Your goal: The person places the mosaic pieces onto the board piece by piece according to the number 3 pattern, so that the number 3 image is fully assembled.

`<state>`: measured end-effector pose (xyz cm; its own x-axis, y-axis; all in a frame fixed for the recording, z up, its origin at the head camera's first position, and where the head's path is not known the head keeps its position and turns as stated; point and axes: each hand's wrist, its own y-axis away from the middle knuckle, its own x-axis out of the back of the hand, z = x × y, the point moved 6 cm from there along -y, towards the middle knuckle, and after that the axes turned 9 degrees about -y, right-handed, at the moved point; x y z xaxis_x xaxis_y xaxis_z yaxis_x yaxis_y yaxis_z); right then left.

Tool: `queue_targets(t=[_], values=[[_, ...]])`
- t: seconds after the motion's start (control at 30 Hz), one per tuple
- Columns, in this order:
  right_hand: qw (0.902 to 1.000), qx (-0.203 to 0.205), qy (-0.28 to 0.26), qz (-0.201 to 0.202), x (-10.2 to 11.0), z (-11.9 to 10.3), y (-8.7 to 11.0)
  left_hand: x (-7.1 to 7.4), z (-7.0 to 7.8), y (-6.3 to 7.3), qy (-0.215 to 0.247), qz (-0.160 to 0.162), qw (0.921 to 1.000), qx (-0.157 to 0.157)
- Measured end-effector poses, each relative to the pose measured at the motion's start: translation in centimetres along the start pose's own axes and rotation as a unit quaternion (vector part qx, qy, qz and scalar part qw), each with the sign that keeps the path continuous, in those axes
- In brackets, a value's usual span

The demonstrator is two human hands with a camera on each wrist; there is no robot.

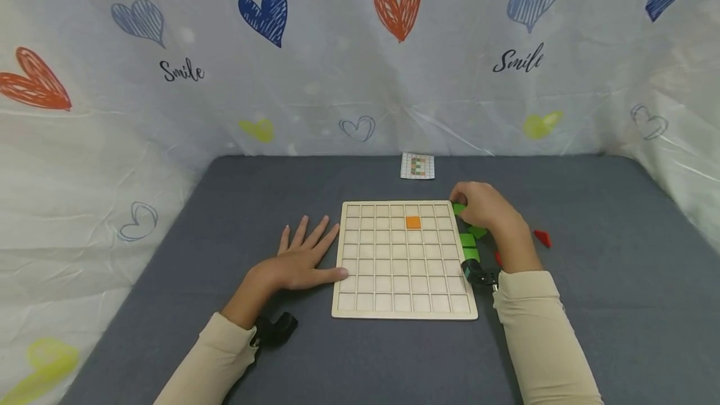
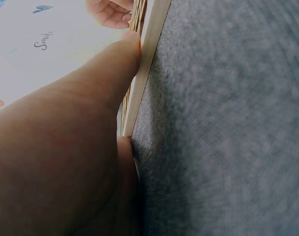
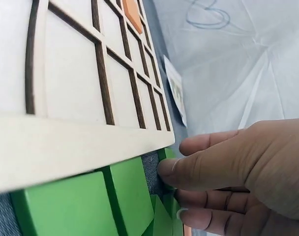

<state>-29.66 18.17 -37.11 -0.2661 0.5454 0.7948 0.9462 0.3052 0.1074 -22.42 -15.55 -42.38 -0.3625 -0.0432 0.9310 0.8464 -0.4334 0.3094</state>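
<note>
A square wooden grid board lies on the grey table, with one orange square tile in a cell of its upper part. My left hand is spread flat at the board's left side. Its thumb rests on the board's edge. At the board's upper right corner, my right hand pinches a green block between thumb and fingers, the fingers partly hiding it. Several more green blocks lie along the board's right edge, close below that hand.
A small printed card with a coloured grid pattern lies behind the board. One red triangular piece lies right of the right wrist; another red piece is partly hidden by the forearm. A white sheet with printed hearts hangs behind the table.
</note>
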Motion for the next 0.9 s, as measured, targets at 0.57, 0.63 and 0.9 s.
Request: queue_targets(t=[0.57, 0.63, 0.9], values=[[0.9997, 0.017, 0.012, 0.01, 0.5, -1.3, 0.3, 0.5, 0.1, 0.3, 0.011, -0.003, 0.9999, -0.002], [0.9993, 0.033, 0.006, 0.014, 0.5, -1.9, 0.4, 0.6, 0.1, 0.3, 0.011, -0.001, 0.9999, -0.003], [0.9986, 0.05, -0.014, -0.012, -0.9, -3.5, -0.1, 0.2, -0.1, 0.1, 0.005, 0.0, 1.0, -0.003]])
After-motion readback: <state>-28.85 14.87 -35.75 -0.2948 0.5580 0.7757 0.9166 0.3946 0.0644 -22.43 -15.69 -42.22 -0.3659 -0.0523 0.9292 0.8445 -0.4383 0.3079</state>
